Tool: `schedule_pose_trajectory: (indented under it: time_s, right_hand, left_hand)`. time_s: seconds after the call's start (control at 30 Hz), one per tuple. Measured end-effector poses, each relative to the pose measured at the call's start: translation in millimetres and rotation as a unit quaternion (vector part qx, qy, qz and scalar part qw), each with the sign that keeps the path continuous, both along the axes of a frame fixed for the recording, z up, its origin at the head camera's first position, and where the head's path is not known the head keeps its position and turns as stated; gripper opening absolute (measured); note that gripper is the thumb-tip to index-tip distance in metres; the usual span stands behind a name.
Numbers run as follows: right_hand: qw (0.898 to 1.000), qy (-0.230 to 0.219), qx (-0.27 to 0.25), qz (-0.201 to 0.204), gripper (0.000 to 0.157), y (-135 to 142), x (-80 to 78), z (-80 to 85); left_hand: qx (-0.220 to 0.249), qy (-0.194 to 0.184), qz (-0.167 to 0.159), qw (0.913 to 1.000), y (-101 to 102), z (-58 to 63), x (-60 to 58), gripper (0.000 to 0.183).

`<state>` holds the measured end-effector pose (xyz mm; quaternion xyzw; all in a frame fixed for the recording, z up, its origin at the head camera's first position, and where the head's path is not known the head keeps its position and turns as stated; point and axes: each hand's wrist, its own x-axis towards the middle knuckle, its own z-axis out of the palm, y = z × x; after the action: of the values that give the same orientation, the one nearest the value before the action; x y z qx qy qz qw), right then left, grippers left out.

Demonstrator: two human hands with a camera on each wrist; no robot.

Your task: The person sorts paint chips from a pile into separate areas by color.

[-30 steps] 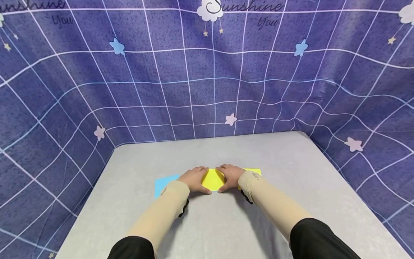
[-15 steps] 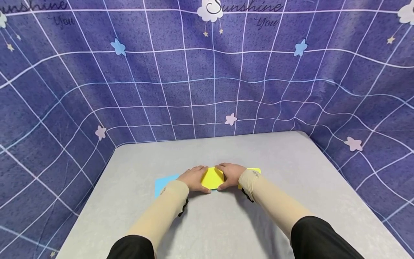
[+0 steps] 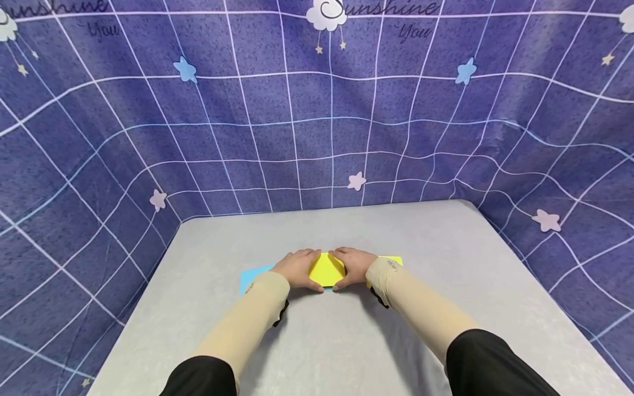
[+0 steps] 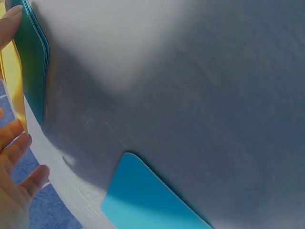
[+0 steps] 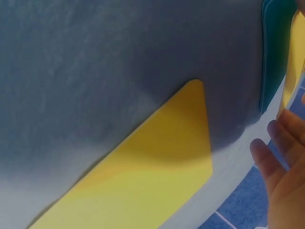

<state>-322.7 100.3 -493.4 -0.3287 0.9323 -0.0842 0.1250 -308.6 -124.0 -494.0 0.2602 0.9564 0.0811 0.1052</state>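
A thin yellow card (image 3: pixel 327 268) is held between my two hands, a little above a small stack of blue cards (image 4: pixel 35 62). My left hand (image 3: pixel 299 268) grips its left side, thumb at the near edge and fingertips at the far one. On the opposite side, my right hand (image 3: pixel 354 266) grips it in the same way. Both wrist views show the yellow card tilted apart from the blue stack, with fingertips at its edge. The palms hide the card's two sides in the head view.
Left of the hands a blue card (image 4: pixel 147 200) lies flat on the grey tabletop (image 3: pixel 223 236), partly under the left forearm. A yellow card (image 5: pixel 157 152) lies flat on the right, partly behind the right wrist. Beyond the table hangs a purple grid-patterned curtain (image 3: pixel 307 137).
The yellow card between my hands has lifted slightly, and more of the blue stack's near edge shows below it. Both hands have risen a little with it.
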Motion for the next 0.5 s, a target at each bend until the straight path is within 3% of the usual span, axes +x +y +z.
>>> schedule_pose_trajectory:
  time_s: [0.5]
  right_hand:
    - [1.000,-0.013,-0.009,-0.002,0.101,11,1.7,5.4]
  left_hand:
    - [-0.004,0.002,-0.011,0.9999,11,-4.1,-5.6,0.111]
